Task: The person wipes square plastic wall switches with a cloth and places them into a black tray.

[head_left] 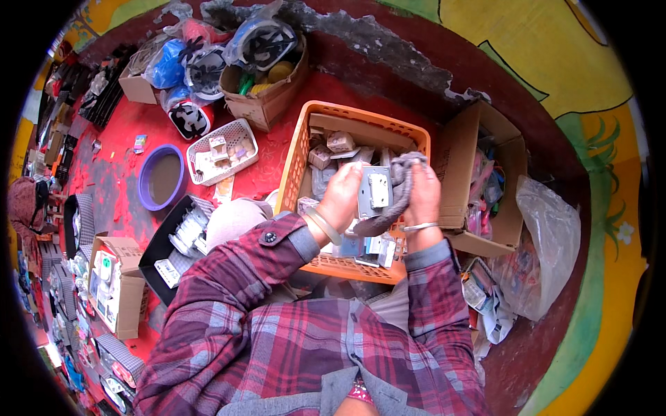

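Observation:
My left hand (341, 197) is closed on the edge of a wall switch plate (375, 192), grey with a white module at its middle. Bunched in my right hand (424, 193) is a dark grey cloth (398, 201), which hangs down along the plate's right side. Both hands are above an orange plastic basket (298, 142). Small cartons (340, 142) and wrapped pieces lie at its far end. More white and bluish switch plates (374, 251) rest at its near end, partly hidden by my hands.
To the right stands an open cardboard box (458, 173) of bagged goods, with a clear plastic bag (548, 243) beside it. Leftward are a white basket (251, 133), a purple basin (182, 182) and a black tray (156, 260) of white fittings. A carton with bagged helmets (257, 111) stands farther back.

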Tool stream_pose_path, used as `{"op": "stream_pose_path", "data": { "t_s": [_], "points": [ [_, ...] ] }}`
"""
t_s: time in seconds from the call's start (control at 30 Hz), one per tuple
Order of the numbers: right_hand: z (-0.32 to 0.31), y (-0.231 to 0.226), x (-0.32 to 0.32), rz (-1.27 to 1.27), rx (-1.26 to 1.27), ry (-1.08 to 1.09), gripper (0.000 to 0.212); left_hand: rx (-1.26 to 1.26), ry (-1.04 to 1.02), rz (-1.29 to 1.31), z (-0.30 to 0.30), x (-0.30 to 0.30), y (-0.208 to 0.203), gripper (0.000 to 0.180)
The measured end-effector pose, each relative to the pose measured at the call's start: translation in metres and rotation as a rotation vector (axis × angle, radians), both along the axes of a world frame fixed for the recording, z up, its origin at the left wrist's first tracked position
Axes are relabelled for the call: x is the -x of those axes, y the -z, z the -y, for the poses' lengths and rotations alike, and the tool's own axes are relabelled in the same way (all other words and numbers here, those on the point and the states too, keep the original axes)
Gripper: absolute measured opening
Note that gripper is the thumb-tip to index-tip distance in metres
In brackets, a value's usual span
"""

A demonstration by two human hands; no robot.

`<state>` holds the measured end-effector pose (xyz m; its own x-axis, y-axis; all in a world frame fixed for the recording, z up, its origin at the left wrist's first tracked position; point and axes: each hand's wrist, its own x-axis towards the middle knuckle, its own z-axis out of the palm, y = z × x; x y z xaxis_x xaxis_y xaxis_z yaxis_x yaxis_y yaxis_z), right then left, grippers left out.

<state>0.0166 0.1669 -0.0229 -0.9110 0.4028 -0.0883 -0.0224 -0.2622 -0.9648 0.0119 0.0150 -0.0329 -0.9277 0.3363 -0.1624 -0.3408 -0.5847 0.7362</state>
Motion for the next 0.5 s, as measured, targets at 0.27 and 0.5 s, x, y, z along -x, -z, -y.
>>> {"op": "stream_pose_path", "data": {
  "t_s": [0.27, 0.5],
  "points": [
    [0.016, -0.026, -0.023, -0.343, -0.642, -0.329, 0.029, -0.189, 0.085, 0.214, 0.013, 0.021, -0.018, 0.027],
    [0.015, -0.010, -0.011, -0.208, -0.565, -0.174, 0.014, -0.107, 0.257, 0.056, 0.009, 0.009, 0.001, 0.029]
  ]
}}
